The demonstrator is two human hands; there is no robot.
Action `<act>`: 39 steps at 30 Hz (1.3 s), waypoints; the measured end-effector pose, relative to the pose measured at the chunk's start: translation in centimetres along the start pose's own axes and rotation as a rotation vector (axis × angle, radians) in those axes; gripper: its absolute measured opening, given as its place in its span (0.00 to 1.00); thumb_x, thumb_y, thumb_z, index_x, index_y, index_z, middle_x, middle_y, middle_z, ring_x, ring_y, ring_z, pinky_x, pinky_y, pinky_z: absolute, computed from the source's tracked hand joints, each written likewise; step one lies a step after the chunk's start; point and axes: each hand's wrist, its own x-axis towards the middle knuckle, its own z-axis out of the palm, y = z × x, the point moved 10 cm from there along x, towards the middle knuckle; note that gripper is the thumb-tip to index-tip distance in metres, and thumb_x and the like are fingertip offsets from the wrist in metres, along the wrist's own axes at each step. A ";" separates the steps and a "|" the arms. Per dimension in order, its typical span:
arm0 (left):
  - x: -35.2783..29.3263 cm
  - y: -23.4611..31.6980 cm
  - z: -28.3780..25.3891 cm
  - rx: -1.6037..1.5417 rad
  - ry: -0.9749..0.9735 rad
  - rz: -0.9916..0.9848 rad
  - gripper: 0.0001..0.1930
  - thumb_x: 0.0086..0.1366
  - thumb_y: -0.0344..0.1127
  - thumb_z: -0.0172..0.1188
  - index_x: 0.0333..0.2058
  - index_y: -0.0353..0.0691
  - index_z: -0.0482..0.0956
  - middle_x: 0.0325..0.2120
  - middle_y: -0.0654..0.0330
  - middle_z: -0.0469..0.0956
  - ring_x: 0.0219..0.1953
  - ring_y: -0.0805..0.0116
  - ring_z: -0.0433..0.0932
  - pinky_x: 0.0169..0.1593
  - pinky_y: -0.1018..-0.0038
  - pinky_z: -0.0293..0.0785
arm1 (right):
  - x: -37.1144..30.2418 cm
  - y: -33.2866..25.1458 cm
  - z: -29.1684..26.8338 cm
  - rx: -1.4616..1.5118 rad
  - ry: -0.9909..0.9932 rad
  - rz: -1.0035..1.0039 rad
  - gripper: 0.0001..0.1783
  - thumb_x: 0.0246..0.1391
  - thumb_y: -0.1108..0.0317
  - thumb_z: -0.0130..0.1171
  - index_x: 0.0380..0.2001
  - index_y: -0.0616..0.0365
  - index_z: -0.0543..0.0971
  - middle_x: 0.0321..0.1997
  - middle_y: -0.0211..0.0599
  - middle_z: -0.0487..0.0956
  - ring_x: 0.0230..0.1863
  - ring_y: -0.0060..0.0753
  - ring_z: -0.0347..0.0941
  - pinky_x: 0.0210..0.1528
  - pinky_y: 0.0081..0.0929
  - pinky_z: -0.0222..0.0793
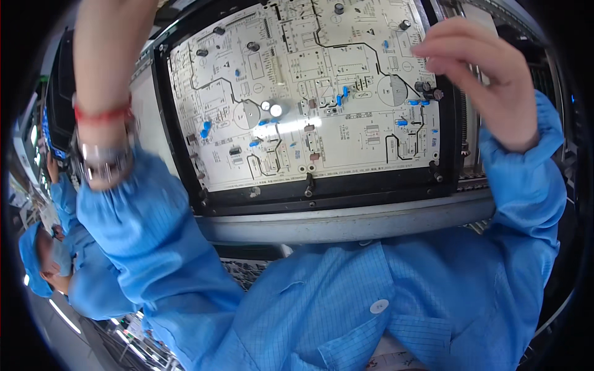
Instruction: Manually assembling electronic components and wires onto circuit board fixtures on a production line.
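Note:
A white circuit board (346,133) with black printed traces lies in a black frame (260,201) in front of me. My right hand (489,77) is over its upper right edge, thumb and fingertips drawn together in a pinch. Whatever lies between those tips is too small or hidden to make out. Just below them, dark cylindrical capacitors (427,91) stand on the board. My left hand (117,37) reaches past the board's upper left; its fingers are cut off by the picture's top edge. A red bracelet (102,113) and a metal watch (104,164) circle that wrist.
Blue disc components (342,96) and two white-topped capacitors (271,108) stand on the board. A grey metal rail (346,222) runs along the near side of the frame. At the far left, a person in a blue cap and clothing (93,278) is nearby.

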 end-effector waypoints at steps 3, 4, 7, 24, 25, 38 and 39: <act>0.2 -13.0 3.9 0.375 -0.256 -0.221 0.12 0.59 0.27 0.56 0.42 0.33 0.79 0.36 0.49 0.80 0.35 0.60 0.79 0.41 0.74 0.75 | -0.2 -3.8 2.8 -0.204 0.064 -0.224 0.13 0.49 0.82 0.57 0.40 0.63 0.79 0.37 0.39 0.77 0.37 0.31 0.76 0.37 0.23 0.72; 1.0 -10.2 5.2 0.344 -0.253 -0.212 0.12 0.59 0.27 0.56 0.42 0.33 0.79 0.36 0.49 0.80 0.35 0.60 0.79 0.41 0.74 0.75 | -0.4 -2.9 3.9 -0.114 0.052 -0.156 0.12 0.48 0.80 0.59 0.38 0.63 0.79 0.36 0.39 0.77 0.36 0.32 0.75 0.37 0.24 0.71; 1.6 -1.1 4.7 0.141 -0.318 -0.218 0.09 0.56 0.25 0.58 0.37 0.32 0.81 0.30 0.51 0.81 0.29 0.59 0.79 0.37 0.73 0.76 | -0.6 -3.0 6.0 -0.074 0.032 -0.173 0.10 0.44 0.78 0.63 0.34 0.62 0.79 0.34 0.38 0.77 0.35 0.37 0.74 0.37 0.28 0.70; 2.0 -5.6 3.8 -0.070 -0.138 -0.175 0.06 0.53 0.18 0.59 0.31 0.29 0.80 0.25 0.58 0.81 0.28 0.76 0.78 0.34 0.80 0.74 | -0.7 -5.3 7.9 -0.235 0.088 -0.391 0.11 0.39 0.76 0.65 0.31 0.62 0.80 0.31 0.36 0.76 0.34 0.39 0.72 0.39 0.32 0.69; 2.0 -3.5 3.4 -0.310 -0.107 -0.149 0.06 0.53 0.17 0.58 0.31 0.29 0.80 0.25 0.60 0.81 0.28 0.78 0.77 0.33 0.82 0.73 | -0.7 -5.3 7.4 -0.244 0.119 -0.397 0.11 0.39 0.76 0.65 0.31 0.62 0.80 0.31 0.36 0.76 0.34 0.39 0.72 0.39 0.32 0.69; -1.3 -1.7 3.6 -0.345 -0.049 -0.106 0.10 0.58 0.25 0.62 0.40 0.33 0.80 0.31 0.58 0.82 0.35 0.76 0.81 0.40 0.81 0.75 | -2.3 -0.9 -1.9 -0.236 0.346 -0.325 0.14 0.48 0.80 0.59 0.41 0.63 0.80 0.38 0.41 0.78 0.39 0.38 0.74 0.39 0.30 0.70; -1.2 -2.1 3.3 -0.306 -0.018 -0.143 0.10 0.58 0.25 0.62 0.40 0.33 0.80 0.32 0.59 0.82 0.34 0.76 0.81 0.39 0.82 0.75 | -2.5 -1.0 -2.8 -0.253 0.367 -0.337 0.14 0.49 0.80 0.59 0.41 0.63 0.79 0.38 0.41 0.78 0.39 0.37 0.74 0.39 0.29 0.70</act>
